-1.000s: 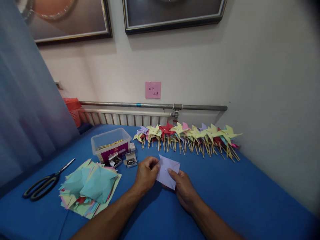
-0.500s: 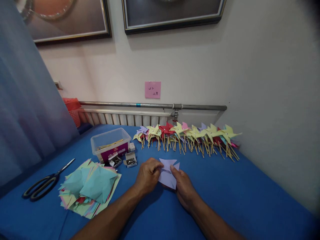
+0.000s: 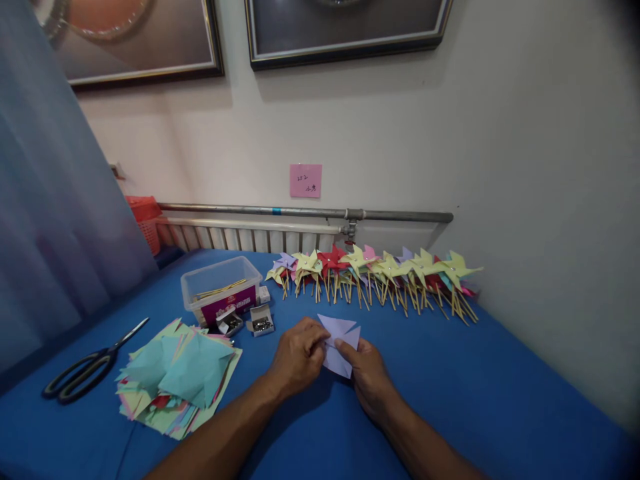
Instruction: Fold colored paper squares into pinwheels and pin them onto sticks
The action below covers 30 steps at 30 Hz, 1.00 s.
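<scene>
Lilac paper piece [image 3: 339, 341] sits low over the blue surface [image 3: 450, 387], centre, pinched between both my hands. Left hand [image 3: 299, 355] grips its left edge with thumb and fingers closed on it; right hand [image 3: 369, 371] pinches the lower right, index finger on top. Paper corners folded up toward the middle. Left of that, stack of coloured paper squares [image 3: 177, 373], then scissors [image 3: 90, 363] further left. Behind: two small open pin boxes [image 3: 250, 321], clear plastic tub [image 3: 221, 288]. Row of finished pinwheels [image 3: 375, 273] along the wall.
</scene>
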### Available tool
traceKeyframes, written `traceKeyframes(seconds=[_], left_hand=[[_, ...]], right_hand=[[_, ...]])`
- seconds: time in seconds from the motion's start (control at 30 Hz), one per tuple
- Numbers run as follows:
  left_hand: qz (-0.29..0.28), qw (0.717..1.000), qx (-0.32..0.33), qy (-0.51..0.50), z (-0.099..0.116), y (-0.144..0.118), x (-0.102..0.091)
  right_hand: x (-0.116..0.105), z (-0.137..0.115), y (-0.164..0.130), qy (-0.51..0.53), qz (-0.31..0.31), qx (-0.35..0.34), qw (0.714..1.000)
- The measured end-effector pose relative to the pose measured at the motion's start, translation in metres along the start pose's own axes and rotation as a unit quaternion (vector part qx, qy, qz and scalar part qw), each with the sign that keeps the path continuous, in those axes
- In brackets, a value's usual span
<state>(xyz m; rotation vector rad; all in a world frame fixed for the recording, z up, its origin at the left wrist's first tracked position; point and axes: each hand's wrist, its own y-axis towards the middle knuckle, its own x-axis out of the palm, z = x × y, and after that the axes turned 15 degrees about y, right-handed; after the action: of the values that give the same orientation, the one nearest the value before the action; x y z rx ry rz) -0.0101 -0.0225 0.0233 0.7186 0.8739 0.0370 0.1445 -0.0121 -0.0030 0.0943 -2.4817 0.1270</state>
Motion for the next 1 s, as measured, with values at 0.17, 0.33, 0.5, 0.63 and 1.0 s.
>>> traceKeyframes(seconds=[0.17, 0.33, 0.5, 0.63, 1.0], left_hand=[[-0.011, 0.997, -0.066, -0.039, 0.005, 0.003, -0.004], [-0.054, 0.948, -0.256, -0.178, -0.004, 0.008, 0.005], [-0.098, 0.902, -0.313, -0.28, -0.007, 0.01, 0.009], [-0.099, 0.886, -0.334, -0.304, -0.004, 0.011, 0.008], [-0.065, 0.868, -0.373, -0.321, -0.007, 0.014, 0.006]], right_hand=[[-0.007, -0.001, 0.005, -0.064, 0.018, -0.04, 0.997], [-0.01, -0.003, 0.005, -0.148, 0.015, -0.069, 0.986], [-0.008, -0.003, 0.003, -0.143, 0.014, -0.066, 0.988], [-0.007, -0.002, 0.002, -0.134, 0.013, -0.051, 0.99], [-0.001, -0.004, -0.002, -0.132, 0.002, -0.036, 0.991]])
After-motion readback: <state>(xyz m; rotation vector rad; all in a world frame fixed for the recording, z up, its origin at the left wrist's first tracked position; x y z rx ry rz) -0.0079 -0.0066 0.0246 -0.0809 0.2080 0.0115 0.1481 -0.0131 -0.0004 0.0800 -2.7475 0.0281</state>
